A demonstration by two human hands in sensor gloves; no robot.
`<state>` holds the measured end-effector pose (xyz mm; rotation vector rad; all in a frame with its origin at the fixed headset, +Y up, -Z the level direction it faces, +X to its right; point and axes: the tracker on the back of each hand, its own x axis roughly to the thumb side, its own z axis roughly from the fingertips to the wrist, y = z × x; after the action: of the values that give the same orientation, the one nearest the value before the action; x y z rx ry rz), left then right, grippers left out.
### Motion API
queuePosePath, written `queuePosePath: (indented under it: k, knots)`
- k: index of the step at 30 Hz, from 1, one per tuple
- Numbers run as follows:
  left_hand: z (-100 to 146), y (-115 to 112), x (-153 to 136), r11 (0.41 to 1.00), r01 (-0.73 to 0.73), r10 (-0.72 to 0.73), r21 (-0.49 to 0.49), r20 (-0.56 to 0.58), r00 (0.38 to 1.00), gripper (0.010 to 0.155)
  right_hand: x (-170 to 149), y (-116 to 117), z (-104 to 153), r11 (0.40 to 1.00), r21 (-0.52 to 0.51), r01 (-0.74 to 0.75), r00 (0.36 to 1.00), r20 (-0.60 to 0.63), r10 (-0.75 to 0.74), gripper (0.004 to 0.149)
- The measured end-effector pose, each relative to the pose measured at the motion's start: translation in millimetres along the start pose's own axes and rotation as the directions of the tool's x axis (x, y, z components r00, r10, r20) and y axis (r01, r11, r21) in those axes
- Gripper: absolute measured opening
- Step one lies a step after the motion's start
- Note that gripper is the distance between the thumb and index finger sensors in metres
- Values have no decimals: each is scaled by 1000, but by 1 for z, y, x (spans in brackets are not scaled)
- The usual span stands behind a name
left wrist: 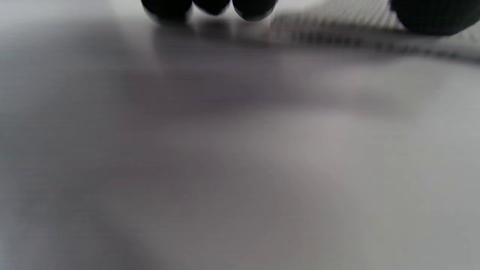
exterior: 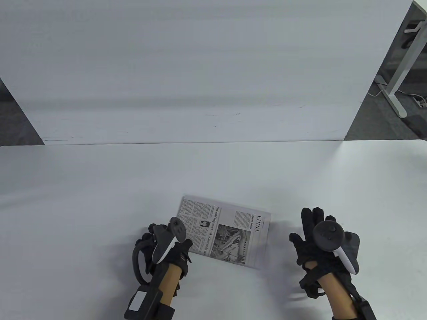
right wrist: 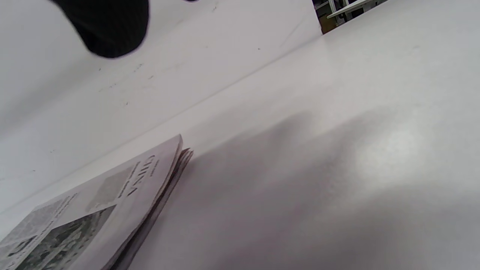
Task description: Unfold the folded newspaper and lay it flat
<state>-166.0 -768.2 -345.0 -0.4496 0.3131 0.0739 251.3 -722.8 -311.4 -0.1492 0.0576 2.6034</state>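
A folded newspaper lies flat on the white table near its front, front page up with a photo and the heading "CHINA". My left hand is at its near left corner. The thumb lies over the paper's edge, and the other fingertips are down at the table beside the blurred paper. My right hand hovers with fingers spread, right of the newspaper and apart from it, holding nothing. The right wrist view shows the paper's loose page edges and one fingertip.
A white upright board stands along the table's far edge. A table leg and cables are on the floor at the far right. Bare table surface lies left, right and behind the newspaper.
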Motion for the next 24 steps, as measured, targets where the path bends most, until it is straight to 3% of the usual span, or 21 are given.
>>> queuePosePath:
  k: [7, 12, 15, 19, 24]
  knots:
    - [0, 1, -1, 980, -187, 191, 70, -64, 980, 82, 2, 3, 0, 1000, 27, 5, 1000, 3, -5, 80]
    - [3, 4, -7, 939, -267, 289, 214, -79, 954, 46, 2, 5, 1, 999, 46, 15, 1000, 7, -16, 80]
    - [6, 10, -14, 913, -342, 358, 225, -36, 933, 43, 2, 6, 1, 997, 65, 38, 999, 8, -38, 79]
    - [19, 27, -28, 811, -508, 513, 289, 66, 856, 42, 1, 6, 1, 997, 66, 50, 999, 5, -50, 79]
    - [25, 31, -48, 558, -802, 772, 212, 223, 595, 43, 0, 6, 2, 995, 76, 69, 998, 1, -69, 78]
